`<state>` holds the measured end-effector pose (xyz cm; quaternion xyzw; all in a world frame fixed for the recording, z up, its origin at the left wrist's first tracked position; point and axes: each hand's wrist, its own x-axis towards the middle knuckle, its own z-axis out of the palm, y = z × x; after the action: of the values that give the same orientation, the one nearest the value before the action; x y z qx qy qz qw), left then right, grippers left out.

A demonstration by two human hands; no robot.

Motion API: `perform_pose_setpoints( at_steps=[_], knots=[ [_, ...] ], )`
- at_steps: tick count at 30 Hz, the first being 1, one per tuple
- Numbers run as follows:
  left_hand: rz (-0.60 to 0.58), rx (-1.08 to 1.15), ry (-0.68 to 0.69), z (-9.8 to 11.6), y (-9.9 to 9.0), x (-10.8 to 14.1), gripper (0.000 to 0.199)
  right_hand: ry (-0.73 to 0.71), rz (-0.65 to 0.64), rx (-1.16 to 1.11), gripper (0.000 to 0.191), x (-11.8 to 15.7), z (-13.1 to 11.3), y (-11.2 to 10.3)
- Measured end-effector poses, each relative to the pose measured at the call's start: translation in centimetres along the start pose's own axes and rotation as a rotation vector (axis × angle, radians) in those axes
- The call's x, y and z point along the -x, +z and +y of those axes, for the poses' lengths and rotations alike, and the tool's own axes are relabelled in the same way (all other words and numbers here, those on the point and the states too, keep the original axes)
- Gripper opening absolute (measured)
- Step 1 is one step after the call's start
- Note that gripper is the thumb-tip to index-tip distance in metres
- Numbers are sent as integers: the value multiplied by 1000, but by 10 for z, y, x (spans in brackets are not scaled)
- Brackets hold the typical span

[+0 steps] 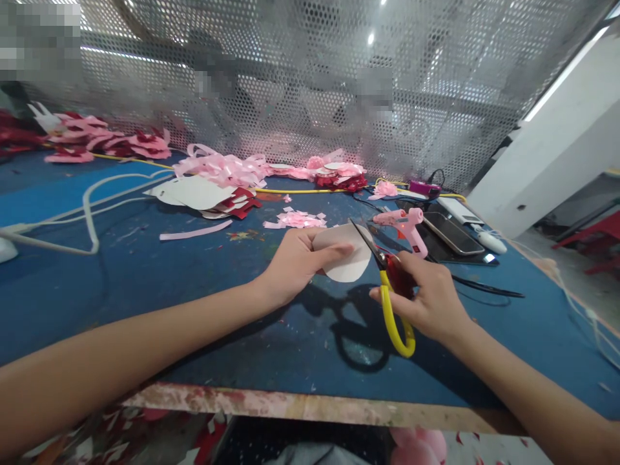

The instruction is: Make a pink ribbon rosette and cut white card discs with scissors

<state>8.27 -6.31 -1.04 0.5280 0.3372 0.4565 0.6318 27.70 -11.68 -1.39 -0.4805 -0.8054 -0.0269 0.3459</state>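
A rounded white paper piece (346, 265) is pinched in my left hand (295, 261), thumb on top, above the middle of the blue table. My right hand (431, 294) grips scissors (397, 329) with yellow handles and dark blades. The blades are parted at the paper's right edge, close to my left thumb. Something dark red shows by my right fingers; I cannot make out what it is. Just behind my right hand a pink glue gun (409, 227) rests on the table. Small pink ribbon scraps (298, 219) are piled beyond my left hand.
White card shapes (194, 192) lie stacked at back left, beside looped pink ribbon (223, 166). A phone (453, 232) lies at right near a cable (489, 286). A white bent stand (90, 213) is at left. Perforated metal sheeting (290, 77) closes off the back.
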Motion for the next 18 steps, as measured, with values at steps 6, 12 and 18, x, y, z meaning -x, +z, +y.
perform_pose_setpoints(
  at_steps=[6,12,18],
  knots=[
    [-18,228,-2,2,6,3,22,-11,54,54,35,0,-4,2],
    [-21,103,14,-2,6,3,22,39,-56,-15,33,1,-6,1],
    [4,-209,90,10,1,1,22,46,-83,-36,32,0,-3,-2]
  ],
)
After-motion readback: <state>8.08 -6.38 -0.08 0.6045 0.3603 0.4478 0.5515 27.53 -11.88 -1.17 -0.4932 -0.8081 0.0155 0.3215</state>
